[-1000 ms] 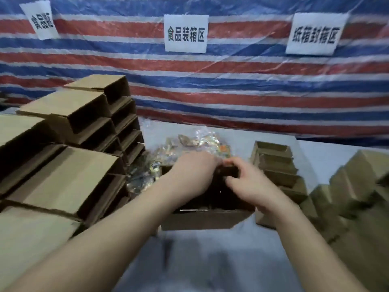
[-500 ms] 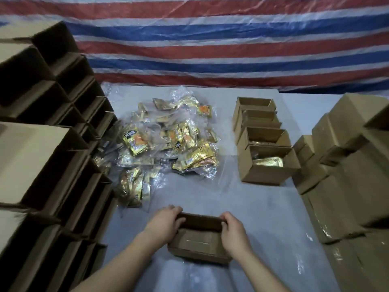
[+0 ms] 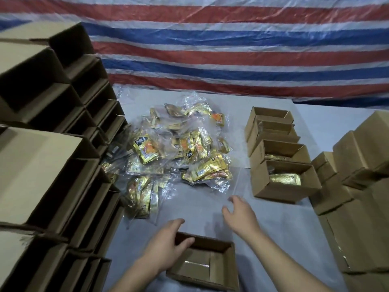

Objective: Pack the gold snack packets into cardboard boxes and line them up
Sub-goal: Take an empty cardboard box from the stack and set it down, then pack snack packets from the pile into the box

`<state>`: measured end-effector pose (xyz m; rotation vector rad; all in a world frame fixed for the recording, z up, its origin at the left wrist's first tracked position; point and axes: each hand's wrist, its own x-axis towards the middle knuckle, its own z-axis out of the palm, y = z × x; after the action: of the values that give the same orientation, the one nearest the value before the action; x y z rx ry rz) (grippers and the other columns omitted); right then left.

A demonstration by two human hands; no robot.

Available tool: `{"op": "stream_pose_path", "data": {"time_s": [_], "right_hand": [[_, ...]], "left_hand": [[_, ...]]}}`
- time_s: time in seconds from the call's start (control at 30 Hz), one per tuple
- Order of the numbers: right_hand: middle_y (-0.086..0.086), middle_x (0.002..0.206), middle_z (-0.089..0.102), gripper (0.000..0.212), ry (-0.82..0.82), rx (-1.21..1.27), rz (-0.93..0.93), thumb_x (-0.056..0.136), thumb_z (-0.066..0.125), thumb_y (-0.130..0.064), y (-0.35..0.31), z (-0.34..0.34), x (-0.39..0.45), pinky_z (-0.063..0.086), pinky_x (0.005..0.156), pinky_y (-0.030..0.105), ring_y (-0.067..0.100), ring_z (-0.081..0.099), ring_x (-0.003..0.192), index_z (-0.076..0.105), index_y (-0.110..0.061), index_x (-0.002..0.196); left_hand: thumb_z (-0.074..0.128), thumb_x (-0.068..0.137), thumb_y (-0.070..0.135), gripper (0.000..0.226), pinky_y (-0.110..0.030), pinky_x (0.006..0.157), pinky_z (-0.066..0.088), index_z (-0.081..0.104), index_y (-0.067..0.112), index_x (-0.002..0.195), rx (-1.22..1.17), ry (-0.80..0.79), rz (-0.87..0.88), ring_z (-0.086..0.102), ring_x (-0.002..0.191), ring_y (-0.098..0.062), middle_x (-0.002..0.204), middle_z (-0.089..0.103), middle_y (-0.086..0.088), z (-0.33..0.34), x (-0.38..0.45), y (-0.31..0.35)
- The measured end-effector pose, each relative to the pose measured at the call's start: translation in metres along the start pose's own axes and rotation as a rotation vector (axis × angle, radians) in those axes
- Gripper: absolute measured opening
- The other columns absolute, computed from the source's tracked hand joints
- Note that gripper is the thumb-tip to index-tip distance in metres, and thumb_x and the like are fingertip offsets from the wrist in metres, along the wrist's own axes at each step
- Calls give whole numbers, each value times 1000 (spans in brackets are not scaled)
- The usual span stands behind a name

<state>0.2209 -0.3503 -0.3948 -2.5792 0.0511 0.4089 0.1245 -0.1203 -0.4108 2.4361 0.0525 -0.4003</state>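
An open cardboard box (image 3: 223,268) stands on the table near me, with no packets in it. My left hand (image 3: 166,243) grips its far left corner, thumb inside the rim. My right hand (image 3: 240,213) hovers open above the table, just beyond the box, fingers spread toward the pile of gold snack packets (image 3: 174,152) in clear plastic wrap. A row of several open boxes (image 3: 280,157) runs away from me on the right; the nearest box (image 3: 273,186) holds gold packets.
Stacks of empty open cartons (image 3: 48,161) wall the left side. Closed cardboard boxes (image 3: 357,171) pile up at the right edge. A red, white and blue striped tarp (image 3: 231,49) hangs behind the grey table (image 3: 284,228).
The box came down from in front of the pile to the table near me. My right hand has let go of it and moved forward; my left hand still holds the box.
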Motion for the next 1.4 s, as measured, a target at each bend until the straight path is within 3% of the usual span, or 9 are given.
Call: {"op": "stream_pose_path", "data": {"time_s": [0.17,0.33,0.53,0.73,0.83,1.0,1.1,1.23,1.4], "right_hand": [[8,139,47,59,62,-442,-322,88,60,-31,-33,-15,84,30,111,39,29,42,132,41,-12,141],[14,164,8,115,-114,-730,-368,80,75,-43,-63,-6,155,6,122,47,29,9,152,-4,-7,156],[13,165,-2,138,-165,-902,-321,68,84,-51,-57,24,181,16,121,47,31,13,151,-14,-8,155],[21,159,24,127,-25,-878,-235,74,73,-58,-58,43,175,16,120,46,33,25,147,-10,-4,154],[18,139,48,120,44,-907,-180,78,68,-57,-52,50,162,32,110,43,31,44,128,-5,1,154],[20,152,34,86,33,-1153,-128,94,52,-42,-34,66,147,10,119,60,36,29,142,8,0,155],[20,149,40,64,41,-1206,-193,96,48,-30,-26,65,147,24,116,50,36,34,139,27,-3,150],[16,146,44,73,15,-1005,-272,81,57,-52,-19,40,133,22,114,49,33,35,138,41,-12,141],[-2,92,60,55,-46,317,6,80,71,-30,-24,-19,77,50,71,32,11,57,80,46,-18,128]], "left_hand": [[50,94,53,43,-22,100,40,60,25,124,63,-80,133,53,118,-10,125,60,9,-2,16,3],[42,100,43,35,-34,85,47,65,17,102,57,-177,139,61,99,-19,103,69,-1,-5,21,-6],[48,100,35,29,-36,85,48,70,16,102,28,-157,178,62,98,-21,103,71,-3,-5,21,-8],[46,100,39,31,-38,83,48,68,17,100,22,-143,162,62,96,-22,99,70,-3,-3,20,-12],[45,100,39,31,-37,84,48,68,18,102,42,-130,160,61,99,-22,102,70,-2,-2,20,-10],[40,100,44,37,-38,81,47,64,17,100,85,-113,157,59,95,-21,99,68,-2,6,20,-12],[34,95,52,44,-37,81,48,64,20,102,90,-112,146,59,94,-19,99,67,1,9,20,-14],[33,95,53,45,-37,80,48,63,19,100,79,-102,166,59,93,-19,98,67,0,12,18,-14],[43,98,48,38,-33,79,48,67,18,99,51,-78,156,61,94,-19,99,70,-1,10,22,-10]]}}
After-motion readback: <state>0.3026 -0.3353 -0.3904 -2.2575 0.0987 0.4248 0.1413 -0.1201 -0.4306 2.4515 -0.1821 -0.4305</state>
